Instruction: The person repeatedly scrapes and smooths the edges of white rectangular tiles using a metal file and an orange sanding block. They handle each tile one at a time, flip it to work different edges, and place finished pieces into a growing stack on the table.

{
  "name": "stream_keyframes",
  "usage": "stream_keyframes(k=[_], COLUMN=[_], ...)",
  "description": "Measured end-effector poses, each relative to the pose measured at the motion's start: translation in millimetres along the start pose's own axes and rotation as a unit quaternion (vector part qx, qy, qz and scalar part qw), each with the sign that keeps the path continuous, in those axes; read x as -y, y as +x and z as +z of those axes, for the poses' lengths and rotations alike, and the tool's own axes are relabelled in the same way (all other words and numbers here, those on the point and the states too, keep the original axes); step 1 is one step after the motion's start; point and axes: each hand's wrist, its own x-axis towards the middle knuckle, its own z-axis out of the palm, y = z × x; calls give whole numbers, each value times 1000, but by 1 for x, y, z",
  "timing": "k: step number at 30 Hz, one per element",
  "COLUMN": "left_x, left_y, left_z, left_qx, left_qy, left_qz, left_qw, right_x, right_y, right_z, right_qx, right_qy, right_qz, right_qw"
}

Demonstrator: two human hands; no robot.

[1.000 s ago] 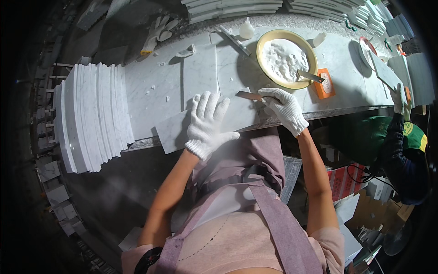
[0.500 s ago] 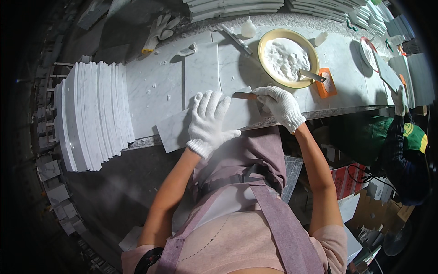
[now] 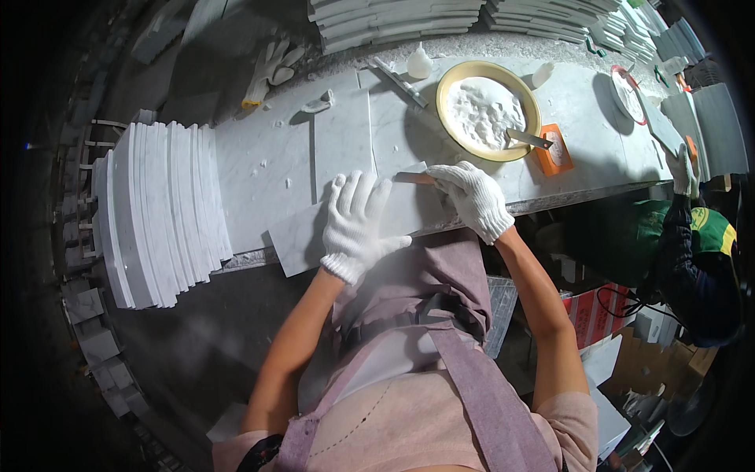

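My left hand, in a white knit glove, lies flat with spread fingers on a pale grey-veined marble tile. The tile sits askew, its near left corner jutting past the bench edge. My right hand, gloved alike, pinches a small flat scraper blade over the tile's far right edge. Whether the blade touches the tile I cannot tell. Beyond the right hand stands a yellow-rimmed bowl of white paste or powder, with a putty knife resting in it.
Stacked tiles stand at the left, with more stacks along the back. An orange box sits beside the bowl. A squeeze bottle, a metal strip and loose gloves lie farther back. Another person's gloved hand works at far right.
The whole view has shifted slightly, so the bench appears lower. The scraper blade's tilt has changed a little in my right hand. My left hand stays flat on the tile.
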Motion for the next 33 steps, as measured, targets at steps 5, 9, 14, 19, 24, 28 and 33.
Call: stream_keyframes(k=[5,9,14,19,24,28,33], left_x=[1,1,2,4,2,2,-11], left_y=[0,0,-1,-2,-3,-1,-8], left_z=[2,3,5,7,7,5,-3], left_qx=[-24,-12,-27,-40,-37,-17,-59], left_qy=[2,6,0,-8,1,21,-17], left_qz=[12,8,18,19,16,21,34], left_qw=[1000,1000,999,999,999,999,998], right_x=[10,11,0,-10,-10,6,39], right_y=[-7,-20,-3,-25,-80,-102,-97], right_z=[1,1,5,-8,-50,-56,-14], right_qx=[5,1,-45,22,67,-70,-165], right_qy=[2,-6,26,-10,234,409,523], right_qz=[31,24,25,-69,172,294,213], right_qw=[1000,1000,998,997,954,861,808])
